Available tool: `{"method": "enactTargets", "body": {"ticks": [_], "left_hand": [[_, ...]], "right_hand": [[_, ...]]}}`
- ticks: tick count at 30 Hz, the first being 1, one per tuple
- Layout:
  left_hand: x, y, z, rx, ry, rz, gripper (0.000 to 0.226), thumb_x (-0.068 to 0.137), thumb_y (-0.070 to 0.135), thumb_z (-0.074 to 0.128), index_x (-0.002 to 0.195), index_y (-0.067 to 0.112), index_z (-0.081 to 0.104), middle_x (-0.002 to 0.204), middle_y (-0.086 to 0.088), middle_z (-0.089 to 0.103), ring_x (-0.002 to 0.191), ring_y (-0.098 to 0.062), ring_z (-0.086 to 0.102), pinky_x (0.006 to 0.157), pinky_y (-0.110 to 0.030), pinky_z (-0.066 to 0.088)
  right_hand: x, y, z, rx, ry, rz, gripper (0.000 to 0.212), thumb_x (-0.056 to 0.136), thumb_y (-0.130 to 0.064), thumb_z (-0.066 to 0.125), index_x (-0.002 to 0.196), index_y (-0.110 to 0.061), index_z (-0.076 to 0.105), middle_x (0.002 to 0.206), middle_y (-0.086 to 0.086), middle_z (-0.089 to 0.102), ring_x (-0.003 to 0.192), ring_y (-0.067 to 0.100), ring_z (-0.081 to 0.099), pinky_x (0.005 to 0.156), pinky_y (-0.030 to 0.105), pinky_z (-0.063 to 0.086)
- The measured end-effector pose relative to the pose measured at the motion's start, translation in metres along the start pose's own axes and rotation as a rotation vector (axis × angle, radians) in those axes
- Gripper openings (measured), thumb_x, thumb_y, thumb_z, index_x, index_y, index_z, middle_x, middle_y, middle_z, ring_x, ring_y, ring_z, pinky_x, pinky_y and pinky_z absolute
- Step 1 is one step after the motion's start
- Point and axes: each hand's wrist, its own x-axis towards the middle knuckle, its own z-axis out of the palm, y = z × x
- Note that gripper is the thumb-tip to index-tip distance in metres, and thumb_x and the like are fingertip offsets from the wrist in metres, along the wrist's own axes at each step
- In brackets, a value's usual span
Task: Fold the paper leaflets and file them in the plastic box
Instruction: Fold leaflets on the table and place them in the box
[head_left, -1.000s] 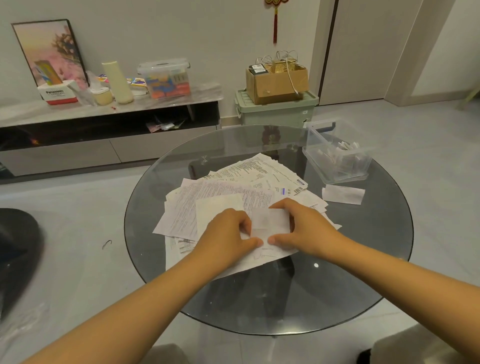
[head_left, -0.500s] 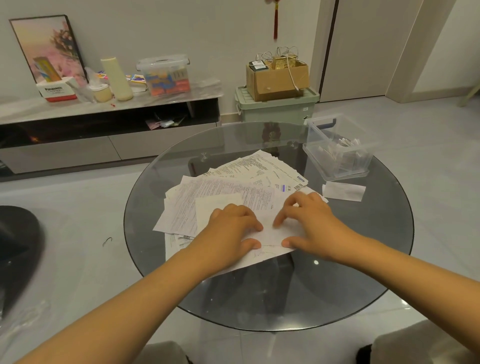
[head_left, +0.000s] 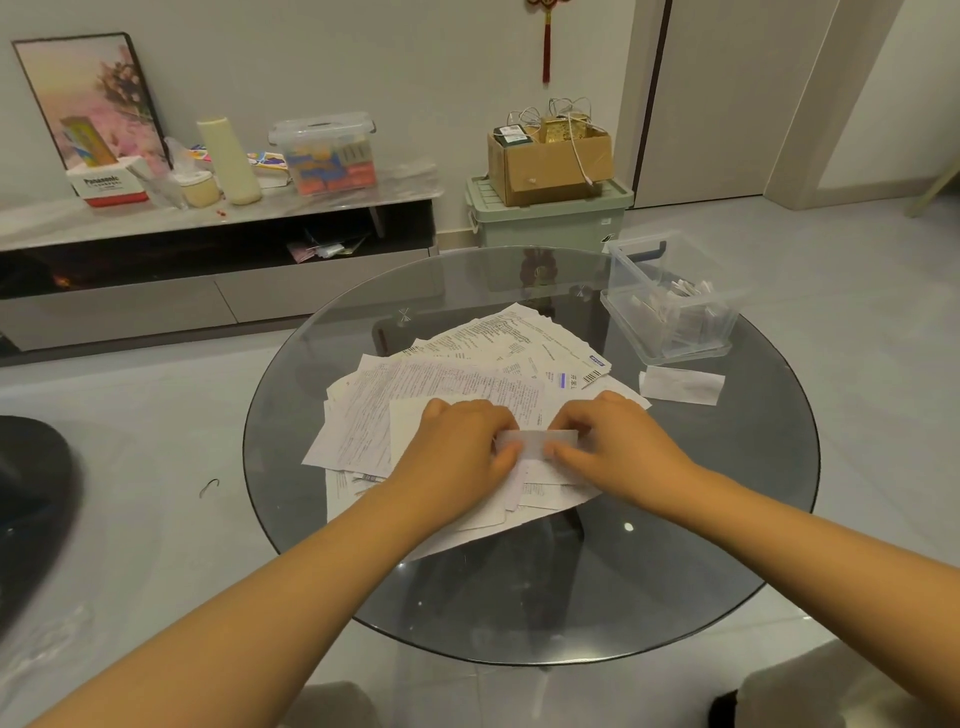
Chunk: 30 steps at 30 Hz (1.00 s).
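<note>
A narrow folded strip of white leaflet (head_left: 535, 443) lies on top of a spread pile of printed paper leaflets (head_left: 457, 374) in the middle of the round glass table (head_left: 727, 519). My left hand (head_left: 462, 457) pinches the strip's left end and my right hand (head_left: 618, 447) pinches its right end, both with curled fingers. A clear plastic box (head_left: 670, 296) stands open at the table's far right with several folded leaflets inside. One folded leaflet (head_left: 680, 385) lies on the glass just in front of the box.
Behind the table stand a green storage bin (head_left: 550, 218) with a cardboard box (head_left: 550, 161) on top, and a low TV cabinet (head_left: 208, 244) carrying a lidded plastic container (head_left: 327, 150), a cream cylinder and a picture frame. A dark chair edge (head_left: 31, 493) shows at left.
The leaflet between my hands has been folded down from a wider sheet into a narrow strip. Both hands stayed over the pile, moving from pressing it flat to pinching its ends.
</note>
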Motion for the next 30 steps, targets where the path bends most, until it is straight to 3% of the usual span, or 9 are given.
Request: {"method": "enactTargets", "body": {"ticks": [4,6,9,13,17,19,21,23,30], "left_hand": [[0.009,0.0,0.006,0.002,-0.007,-0.098,0.032,0.09,0.038,0.058,0.12,0.028,0.052,0.116,0.006,0.055,0.107,-0.015,0.049,0.101,-0.032,0.027],[0.012,-0.001,0.006,0.028,-0.027,-0.123,0.041,0.088,0.04,0.06,0.127,0.028,0.051,0.12,0.003,0.049,0.115,-0.017,0.043,0.101,-0.031,0.026],[0.014,-0.004,0.005,0.006,-0.035,-0.133,0.039,0.086,0.039,0.064,0.122,0.029,0.056,0.119,0.004,0.044,0.116,-0.016,0.038,0.1,-0.029,0.025],[0.013,-0.002,0.005,-0.091,-0.033,-0.164,0.029,0.081,0.034,0.071,0.105,0.029,0.055,0.115,0.007,0.043,0.111,-0.015,0.041,0.094,-0.024,0.026],[0.014,0.003,0.001,-0.162,-0.025,-0.163,0.024,0.081,0.026,0.072,0.084,0.031,0.048,0.097,0.009,0.054,0.097,-0.015,0.049,0.089,-0.025,0.031],[0.017,0.005,0.0,-0.223,0.008,-0.166,0.023,0.083,0.021,0.068,0.077,0.032,0.049,0.083,0.011,0.056,0.088,-0.016,0.053,0.085,-0.028,0.039],[0.022,0.01,0.0,-0.278,0.065,-0.166,0.017,0.083,0.018,0.068,0.079,0.027,0.054,0.076,0.012,0.056,0.077,-0.012,0.054,0.073,-0.022,0.042],[0.027,0.018,0.001,-0.351,0.093,-0.176,0.011,0.082,0.017,0.069,0.083,0.022,0.06,0.072,0.012,0.056,0.068,-0.006,0.052,0.063,-0.014,0.039],[0.055,0.059,0.011,-0.559,0.093,-0.171,0.005,0.086,0.018,0.066,0.082,0.022,0.066,0.074,0.007,0.063,0.073,-0.012,0.059,0.065,-0.017,0.044]], "right_hand": [[0.006,-0.002,0.003,-0.004,0.025,0.066,0.028,0.083,-0.036,0.065,0.109,-0.027,0.058,0.088,-0.006,0.054,0.093,0.013,0.044,0.078,0.026,0.034],[0.009,-0.003,0.004,-0.103,-0.001,0.073,0.037,0.084,-0.04,0.063,0.119,-0.031,0.055,0.101,-0.005,0.053,0.105,0.016,0.041,0.088,0.028,0.033],[0.012,-0.002,0.002,-0.17,-0.042,0.078,0.038,0.085,-0.042,0.061,0.122,-0.034,0.054,0.116,-0.003,0.047,0.117,0.018,0.034,0.098,0.029,0.028],[0.012,-0.001,-0.003,-0.122,-0.074,0.086,0.031,0.084,-0.035,0.065,0.112,-0.026,0.058,0.116,-0.003,0.048,0.116,0.019,0.034,0.098,0.03,0.028],[0.012,-0.002,-0.007,0.018,-0.085,0.121,0.013,0.081,-0.026,0.067,0.084,-0.026,0.054,0.096,-0.006,0.052,0.103,0.016,0.042,0.085,0.027,0.036],[0.011,0.0,-0.013,0.115,-0.067,0.138,0.02,0.081,-0.021,0.067,0.073,-0.028,0.051,0.083,-0.009,0.053,0.087,0.012,0.048,0.07,0.022,0.036],[0.009,0.003,-0.023,0.15,-0.052,0.153,0.017,0.081,-0.018,0.067,0.075,-0.027,0.054,0.076,-0.013,0.053,0.071,0.007,0.049,0.059,0.017,0.035],[0.007,0.008,-0.033,0.156,-0.036,0.179,0.012,0.081,-0.018,0.069,0.081,-0.023,0.058,0.076,-0.011,0.054,0.068,0.006,0.048,0.056,0.018,0.036],[-0.001,0.042,-0.064,0.167,0.066,0.32,0.011,0.083,-0.022,0.068,0.09,-0.023,0.06,0.072,-0.009,0.052,0.064,0.006,0.049,0.057,0.02,0.04]]}}
